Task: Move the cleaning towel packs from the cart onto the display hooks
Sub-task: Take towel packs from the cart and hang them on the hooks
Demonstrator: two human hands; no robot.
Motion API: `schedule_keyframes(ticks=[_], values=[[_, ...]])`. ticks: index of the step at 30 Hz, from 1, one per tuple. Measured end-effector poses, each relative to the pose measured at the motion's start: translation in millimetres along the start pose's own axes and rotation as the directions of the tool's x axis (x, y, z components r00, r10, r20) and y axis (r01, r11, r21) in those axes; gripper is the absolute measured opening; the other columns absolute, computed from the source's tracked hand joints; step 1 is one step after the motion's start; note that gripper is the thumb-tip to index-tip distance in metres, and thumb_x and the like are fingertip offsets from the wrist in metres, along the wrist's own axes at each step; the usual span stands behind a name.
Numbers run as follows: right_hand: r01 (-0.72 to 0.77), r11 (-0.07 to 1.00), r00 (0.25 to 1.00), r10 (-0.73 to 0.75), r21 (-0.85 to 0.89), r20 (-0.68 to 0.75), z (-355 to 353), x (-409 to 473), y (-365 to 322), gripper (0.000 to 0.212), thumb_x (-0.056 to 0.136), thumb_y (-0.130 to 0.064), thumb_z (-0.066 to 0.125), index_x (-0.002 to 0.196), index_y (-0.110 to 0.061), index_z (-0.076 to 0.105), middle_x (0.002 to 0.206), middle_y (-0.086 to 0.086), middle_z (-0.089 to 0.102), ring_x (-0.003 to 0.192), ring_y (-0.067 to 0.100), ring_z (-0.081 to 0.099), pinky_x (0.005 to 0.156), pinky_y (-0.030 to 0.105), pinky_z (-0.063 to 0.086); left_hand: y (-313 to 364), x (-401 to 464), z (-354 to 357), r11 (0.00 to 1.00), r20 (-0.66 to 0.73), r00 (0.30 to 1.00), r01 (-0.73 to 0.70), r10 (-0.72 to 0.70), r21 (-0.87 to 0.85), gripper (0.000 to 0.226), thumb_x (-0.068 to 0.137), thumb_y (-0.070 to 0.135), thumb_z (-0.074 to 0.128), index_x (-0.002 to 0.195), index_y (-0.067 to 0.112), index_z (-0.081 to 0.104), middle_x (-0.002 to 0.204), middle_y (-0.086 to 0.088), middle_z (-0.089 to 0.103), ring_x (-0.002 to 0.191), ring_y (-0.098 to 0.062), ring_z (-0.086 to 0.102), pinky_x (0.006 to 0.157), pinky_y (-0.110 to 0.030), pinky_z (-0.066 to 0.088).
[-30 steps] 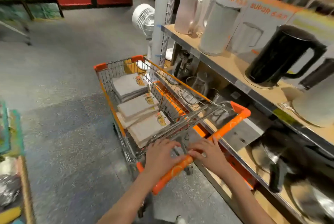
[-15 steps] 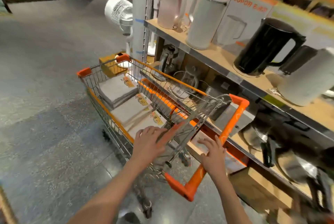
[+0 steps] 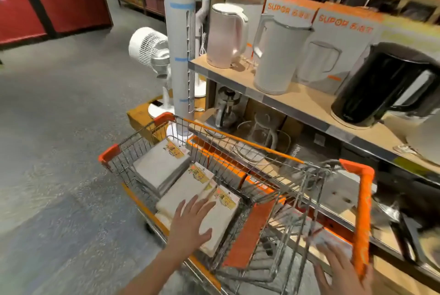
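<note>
A wire shopping cart [image 3: 133,151] with orange trim stands beside a shelf. Inside it lie three stacks of grey and white cleaning towel packs with yellow labels: the far stack [image 3: 160,166], the middle stack [image 3: 183,190] and the near stack [image 3: 222,218]. My left hand [image 3: 190,223] reaches into the basket with fingers spread, over the near and middle stacks, holding nothing. My right hand [image 3: 342,271] is open, fingers apart, just left of the orange cart handle [image 3: 362,218]. No display hooks are in view.
A wooden shelf [image 3: 302,101] on the right carries white kettles [image 3: 277,56] and a black kettle [image 3: 385,82], with boxes behind. A tower fan [image 3: 178,39] and a round white fan [image 3: 148,48] stand ahead of the cart. Grey floor lies to the left.
Both hands let go of the orange handle. My left hand moved forward into the basket over the packs; my right hand dropped back beside the handle. The view swung closer to the shelf.
</note>
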State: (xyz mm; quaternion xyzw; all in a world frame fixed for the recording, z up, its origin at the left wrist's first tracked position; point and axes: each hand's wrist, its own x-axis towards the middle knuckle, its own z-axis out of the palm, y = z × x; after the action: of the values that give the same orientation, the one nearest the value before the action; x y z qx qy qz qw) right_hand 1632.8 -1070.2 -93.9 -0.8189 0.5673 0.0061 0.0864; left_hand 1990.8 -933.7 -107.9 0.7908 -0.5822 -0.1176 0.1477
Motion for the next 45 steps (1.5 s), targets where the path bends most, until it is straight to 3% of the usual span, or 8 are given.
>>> schedule_keyframes(ticks=[1,2,4,7,10,22,32,45], values=[[-0.062,0.996,0.997,0.064,0.06,-0.035,12.1,-0.5,-5.9,0.061,0.062,-0.031,0.082,0.119,-0.03,0.062,0.145,0.023,0.037,0.111,0.038,0.058,0.101,0.062,0.032,-6.4,9.0,-2.1,1.0,0.001,1.0,-0.005,0.005,-0.002,0.067,0.065,0.052,0.047,0.13,0.035,0.044,0.122,0.009,0.063,0.122,-0.02,0.052,0.109,-0.038,0.014],[-0.061,0.994,0.991,0.072,0.093,-0.117,14.1,2.7,-23.6,0.075,0.052,-0.014,0.032,0.119,-0.036,0.059,0.148,0.027,0.028,0.109,0.037,0.058,0.101,0.061,0.028,-12.3,18.0,-4.0,1.0,-0.006,1.0,-0.015,0.015,-0.01,0.067,0.066,0.051,0.047,0.131,0.035,0.044,0.123,0.009,0.063,0.125,-0.019,0.047,0.109,-0.037,0.013],[-0.021,0.995,0.957,0.048,0.094,-0.288,-8.9,6.3,-72.6,0.035,0.075,-0.022,0.055,0.107,-0.023,0.066,0.126,0.029,0.053,0.105,0.033,0.055,0.088,0.058,0.041,-21.0,34.8,-9.0,0.999,-0.01,1.0,-0.025,0.025,-0.024,0.067,0.069,0.05,0.047,0.134,0.034,0.042,0.126,0.007,0.062,0.127,-0.017,0.039,0.107,-0.038,0.02],[0.006,0.955,0.949,0.089,0.297,-0.303,-39.1,19.7,-127.2,0.049,0.087,-0.045,0.041,0.101,-0.008,0.069,0.12,0.024,0.06,0.109,0.039,0.057,0.08,0.062,0.046,-31.3,53.3,-13.3,1.0,0.034,0.999,-0.002,0.002,-0.022,0.067,0.071,0.052,0.046,0.135,0.034,0.04,0.128,0.007,0.061,0.127,-0.015,0.037,0.103,-0.04,0.024],[0.019,0.961,0.937,0.08,0.277,-0.341,-24.3,31.1,-144.2,0.027,0.078,-0.009,0.071,0.105,-0.004,0.067,0.121,0.024,0.059,0.103,0.046,0.06,0.081,0.061,0.047,-40.2,63.7,-15.8,0.998,0.087,0.996,0.013,-0.008,-0.055,0.065,0.071,0.052,0.046,0.133,0.035,0.041,0.128,0.006,0.061,0.127,-0.016,0.043,0.104,-0.039,0.024],[-0.076,0.96,0.98,0.122,0.27,-0.159,25.2,76.0,-250.9,0.057,0.088,-0.044,0.029,0.136,-0.019,0.047,0.145,0.001,0.042,0.136,0.022,0.035,0.11,0.05,0.031,-108.9,121.6,-10.8,0.982,0.104,0.984,-0.13,0.144,-0.135,0.062,0.075,0.05,0.047,0.135,0.031,0.046,0.138,0.004,0.053,0.132,-0.017,0.036,0.105,-0.051,0.037],[-0.39,0.793,0.899,0.437,0.468,0.008,64.0,98.1,-329.6,0.058,0.097,-0.032,0.045,0.148,-0.022,0.02,0.155,-0.004,0.02,0.145,0.013,0.011,0.118,0.034,-0.001,-172.4,167.9,-18.1,0.92,0.145,0.927,-0.303,0.345,-0.249,0.064,0.076,0.052,0.045,0.137,0.035,0.041,0.141,0.002,0.05,0.133,-0.027,0.042,0.104,-0.055,0.035],[-0.464,0.732,0.882,0.435,0.499,0.182,160.8,157.6,-310.2,0.06,0.094,-0.032,0.052,0.146,-0.016,0.026,0.153,0.0,0.028,0.141,0.016,0.023,0.116,0.031,0.019,-198.2,207.2,60.2,0.901,0.157,0.904,-0.352,0.397,-0.252,0.063,0.077,0.054,0.043,0.137,0.036,0.034,0.135,0.004,0.055,0.128,-0.015,0.039,0.1,-0.051,0.043]])
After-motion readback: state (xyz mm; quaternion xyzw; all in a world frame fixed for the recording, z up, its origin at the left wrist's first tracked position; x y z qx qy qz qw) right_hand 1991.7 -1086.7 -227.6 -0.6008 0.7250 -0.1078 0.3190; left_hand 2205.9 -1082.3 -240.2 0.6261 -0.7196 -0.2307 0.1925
